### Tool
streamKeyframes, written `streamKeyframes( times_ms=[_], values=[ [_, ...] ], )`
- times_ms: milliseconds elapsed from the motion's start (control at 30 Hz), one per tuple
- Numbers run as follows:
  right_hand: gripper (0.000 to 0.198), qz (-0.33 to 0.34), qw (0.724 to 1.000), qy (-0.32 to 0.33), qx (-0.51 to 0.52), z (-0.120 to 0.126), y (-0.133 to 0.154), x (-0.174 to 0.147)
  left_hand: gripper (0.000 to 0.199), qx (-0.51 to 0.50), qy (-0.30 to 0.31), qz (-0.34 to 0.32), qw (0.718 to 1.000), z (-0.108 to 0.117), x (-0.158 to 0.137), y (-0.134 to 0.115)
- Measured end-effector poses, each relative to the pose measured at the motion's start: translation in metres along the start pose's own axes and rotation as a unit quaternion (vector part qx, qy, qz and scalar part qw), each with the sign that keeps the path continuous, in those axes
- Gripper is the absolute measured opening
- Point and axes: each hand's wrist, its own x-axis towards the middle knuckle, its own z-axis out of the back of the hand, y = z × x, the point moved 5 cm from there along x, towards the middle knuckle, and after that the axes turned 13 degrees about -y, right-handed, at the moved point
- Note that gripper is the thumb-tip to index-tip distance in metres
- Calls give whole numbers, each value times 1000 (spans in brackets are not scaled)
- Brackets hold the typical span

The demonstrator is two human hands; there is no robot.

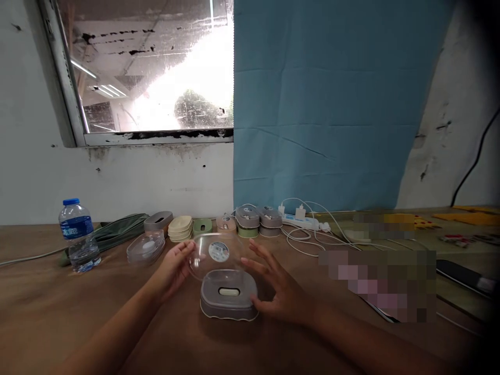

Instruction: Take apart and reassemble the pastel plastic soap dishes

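Observation:
My left hand point(177, 265) pinches the left rim of a clear plastic lid point(205, 260) with a round sticker on it. The lid is held tilted just above and behind a grey oval box point(229, 297). That box sits on the table, with a slot in its top where a pale piece shows, and a wavy pale edge runs along its bottom. My right hand point(275, 286) has its fingers spread at the box's right side. Its thumb is at the box's right edge, and its fingertips are near the lid's right side; whether they touch it I cannot tell.
Behind stand stacked clear lids point(146, 247), a grey box point(158, 221), cream trays point(180, 228), a green box point(202, 226) and lidded boxes point(248, 219). A water bottle point(78, 237) is at left. White cables point(299, 239) run from a power strip point(300, 221) at right.

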Motion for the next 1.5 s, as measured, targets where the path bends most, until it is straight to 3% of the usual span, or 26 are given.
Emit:
streamKeyframes(
  times_ms=[67,167,367,500,633,833,933,1033,1167,1333,1500],
  values=[
    [59,-10,998,39,42,-5,-6,-3,27,1,49,46,998,-10,-5,15],
    [51,-25,992,84,96,-13,-16,-8,28,20,84,65,994,-12,-8,30],
    [56,-53,987,94,119,-16,-24,-10,38,117,16,-20,993,7,4,43],
    [56,-92,979,145,114,-18,-28,-12,50,176,52,43,982,13,6,59],
    [61,-79,971,191,122,-21,-28,-15,50,283,89,30,954,16,-1,55],
    [69,-95,968,185,140,-22,-33,-14,63,315,190,-19,930,9,-8,45],
    [68,-96,970,179,135,-22,-33,-12,57,339,230,-46,911,11,-6,43],
    [68,-60,983,162,62,-20,-30,-9,59,373,261,-82,887,15,-4,42],
    [66,18,992,118,-46,-17,-22,-6,71,397,257,-121,873,18,-1,41],
    [70,-21,989,140,33,-24,-22,-10,72,392,252,-118,877,19,0,42],
    [67,-53,972,158,167,-30,-26,-14,73,338,225,-76,911,24,3,49]
  ],
)
